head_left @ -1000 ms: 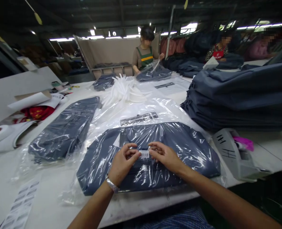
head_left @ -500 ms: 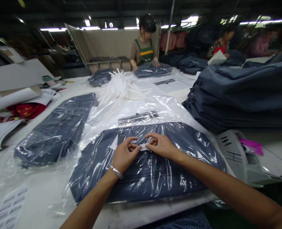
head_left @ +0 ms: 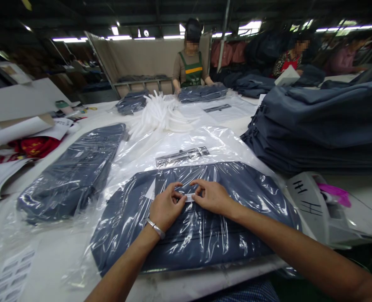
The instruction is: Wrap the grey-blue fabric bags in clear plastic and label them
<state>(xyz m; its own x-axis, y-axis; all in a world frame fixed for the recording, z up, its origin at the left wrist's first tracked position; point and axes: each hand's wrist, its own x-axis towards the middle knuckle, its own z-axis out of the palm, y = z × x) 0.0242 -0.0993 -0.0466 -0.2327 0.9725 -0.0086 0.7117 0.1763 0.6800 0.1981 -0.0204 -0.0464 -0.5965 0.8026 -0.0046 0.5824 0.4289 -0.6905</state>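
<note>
The left hand (head_left: 165, 207) and right hand (head_left: 213, 197) meet over the middle of the bagged garment (head_left: 236, 226). Their fingers are pinched together on 1 small white label (head_left: 189, 197) lying against the plastic. The bag's near edge runs along the bench (head_left: 56, 251) edge. Bare bench lies at near left, beside a label sheet (head_left: 11, 274). A grey dispenser (head_left: 318, 209) sits just beside the bag's right edge, and a garment stack (head_left: 315, 126) stands behind it.

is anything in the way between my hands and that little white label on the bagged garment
Nothing visible does. The left hand and the right hand have their fingertips at the two ends of the white label, which sits on top of the plastic of the bagged garment.
</note>
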